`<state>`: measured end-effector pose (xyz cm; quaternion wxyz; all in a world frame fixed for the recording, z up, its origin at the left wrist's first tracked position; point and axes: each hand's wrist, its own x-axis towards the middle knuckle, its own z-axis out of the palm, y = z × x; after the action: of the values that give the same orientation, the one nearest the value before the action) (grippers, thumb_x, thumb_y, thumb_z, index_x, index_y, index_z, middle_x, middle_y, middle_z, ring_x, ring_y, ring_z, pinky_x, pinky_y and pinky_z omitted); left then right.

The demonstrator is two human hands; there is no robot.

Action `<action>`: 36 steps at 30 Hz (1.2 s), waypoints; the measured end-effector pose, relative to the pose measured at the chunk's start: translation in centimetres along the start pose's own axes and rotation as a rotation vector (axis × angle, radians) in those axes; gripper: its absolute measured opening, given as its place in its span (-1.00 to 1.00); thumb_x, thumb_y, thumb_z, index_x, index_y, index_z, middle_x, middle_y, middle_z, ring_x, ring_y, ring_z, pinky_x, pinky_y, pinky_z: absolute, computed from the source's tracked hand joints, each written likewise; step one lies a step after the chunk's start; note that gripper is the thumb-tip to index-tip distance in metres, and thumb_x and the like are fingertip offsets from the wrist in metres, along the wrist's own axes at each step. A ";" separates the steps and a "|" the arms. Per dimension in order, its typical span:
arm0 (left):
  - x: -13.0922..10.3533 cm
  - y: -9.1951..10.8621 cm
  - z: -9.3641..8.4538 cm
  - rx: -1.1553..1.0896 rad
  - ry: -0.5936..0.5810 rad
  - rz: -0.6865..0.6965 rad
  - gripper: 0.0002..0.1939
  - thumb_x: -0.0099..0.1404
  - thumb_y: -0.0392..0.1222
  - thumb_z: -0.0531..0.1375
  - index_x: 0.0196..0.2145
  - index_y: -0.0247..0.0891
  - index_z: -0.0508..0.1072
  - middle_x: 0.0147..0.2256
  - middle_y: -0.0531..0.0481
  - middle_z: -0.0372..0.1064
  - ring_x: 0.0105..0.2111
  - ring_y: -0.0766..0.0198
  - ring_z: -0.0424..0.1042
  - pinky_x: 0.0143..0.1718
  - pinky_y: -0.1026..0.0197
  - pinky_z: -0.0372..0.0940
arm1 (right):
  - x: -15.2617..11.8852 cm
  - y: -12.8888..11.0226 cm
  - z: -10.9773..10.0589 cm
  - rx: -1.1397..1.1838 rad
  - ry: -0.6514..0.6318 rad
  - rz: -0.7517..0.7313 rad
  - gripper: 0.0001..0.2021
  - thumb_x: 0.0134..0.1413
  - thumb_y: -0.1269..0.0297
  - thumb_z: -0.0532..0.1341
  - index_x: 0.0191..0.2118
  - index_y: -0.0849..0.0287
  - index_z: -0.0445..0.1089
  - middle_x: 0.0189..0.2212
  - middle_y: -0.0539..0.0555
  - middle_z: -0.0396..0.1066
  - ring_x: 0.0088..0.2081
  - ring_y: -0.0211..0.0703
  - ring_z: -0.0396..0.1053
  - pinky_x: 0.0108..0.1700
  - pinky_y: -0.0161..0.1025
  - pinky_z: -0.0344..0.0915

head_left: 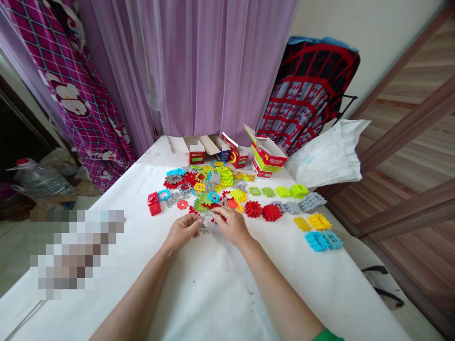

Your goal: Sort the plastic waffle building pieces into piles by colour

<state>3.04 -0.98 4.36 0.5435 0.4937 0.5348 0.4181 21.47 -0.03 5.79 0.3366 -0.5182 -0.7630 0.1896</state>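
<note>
My left hand (184,232) and my right hand (232,226) meet near the middle of the table, fingers bent in a pinch. Between their fingertips is a grey toothed interlocking block (208,220), partly covered by the fingers. Just beyond the hands spreads a mixed heap of flat toothed pieces, with lime ones (226,176) and blue ones (176,172) among red, grey and yellow. To the right, pieces are grouped by colour: red stacks (272,212), grey ones (313,202), lime (298,191), yellow (319,221) and blue (317,241).
Several opened cardboard boxes, one of them red and green (268,158), stand at the table's back. A white bag (327,154) leans at the right edge. Left of the heap is a small red box-shaped object (154,203). A blurred-out patch (76,255) covers the left edge.
</note>
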 end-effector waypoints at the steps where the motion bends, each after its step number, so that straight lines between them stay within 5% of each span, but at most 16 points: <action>1: 0.0 0.1 0.0 0.002 0.000 -0.011 -0.50 -0.09 0.27 0.31 -0.45 -0.24 0.41 -0.73 0.15 0.28 -0.76 0.44 0.15 -0.73 0.37 -0.06 | -0.2 -0.4 -0.3 -0.085 -0.006 -0.044 -0.79 0.20 0.23 0.15 -0.12 0.06 0.49 -0.15 0.06 0.50 -0.11 -0.13 0.42 -0.04 -0.22 0.30; 5: -0.1 0.1 0.2 -0.016 0.006 -0.027 -0.48 -0.11 0.29 0.30 -0.44 -0.23 0.38 -0.72 0.15 0.28 -0.75 0.43 0.18 -0.75 0.38 -0.04 | -0.7 -2.5 -1.3 -0.392 -0.089 -0.101 -0.58 0.01 0.01 0.32 -0.03 0.09 0.41 -0.06 0.14 0.38 -0.04 0.01 0.31 -0.03 -0.11 0.31; 14: -1.1 -0.3 0.3 0.032 -0.143 0.025 -0.45 -0.03 0.32 0.27 -0.33 -0.22 0.42 -0.54 0.03 0.44 -0.58 0.33 0.37 -0.66 0.36 0.16 | -0.8 -3.8 -3.5 -0.581 -0.227 -0.088 -0.58 -0.01 0.18 0.33 0.00 0.09 0.35 -0.14 0.11 0.34 -0.11 -0.03 0.31 -0.15 -0.19 0.28; 18: -1.3 -0.4 0.1 0.095 -0.179 0.047 -0.46 0.07 0.33 0.20 -0.29 -0.22 0.46 -0.29 -0.11 0.54 -0.46 0.26 0.45 -0.61 0.32 0.23 | -1.4 -0.6 -8.2 -0.573 -0.231 -0.034 -0.53 0.02 0.17 0.31 0.07 0.09 0.32 -0.11 0.09 0.37 -0.08 -0.07 0.34 -0.11 -0.22 0.25; 26: -0.9 -0.6 0.4 0.162 -0.143 0.043 -0.45 0.07 0.34 0.19 -0.28 -0.22 0.49 -0.34 -0.13 0.53 -0.45 0.22 0.46 -0.62 0.32 0.22 | -0.5 10.7 -20.9 -0.838 -0.208 0.260 -0.44 0.03 0.20 0.30 0.18 0.12 0.28 0.03 0.19 0.39 0.06 0.04 0.32 0.03 -0.20 0.21; 31: -0.8 -0.2 0.5 0.149 -0.073 0.071 -0.41 0.01 0.38 0.21 -0.29 -0.24 0.49 -0.38 -0.13 0.52 -0.49 0.21 0.46 -0.64 0.30 0.24 | 0.5 14.6 -21.7 -0.880 -0.407 0.257 -0.45 -0.03 0.29 0.32 0.15 0.11 0.34 0.07 0.17 0.38 0.09 0.00 0.32 0.06 -0.22 0.22; 36: -0.7 -0.5 0.4 0.164 -0.055 0.080 -0.38 0.01 0.39 0.20 -0.28 -0.25 0.48 -0.38 -0.13 0.51 -0.49 0.21 0.45 -0.65 0.30 0.25 | 1.4 15.2 -20.1 -0.851 -0.466 0.207 -0.42 -0.07 0.31 0.34 0.15 0.14 0.34 0.08 0.20 0.39 0.10 0.01 0.33 0.07 -0.24 0.21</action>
<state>3.37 -1.83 3.95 0.4987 0.5688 0.5318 0.3807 45.53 5.97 10.61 -0.1047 -0.6266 -0.7722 0.0045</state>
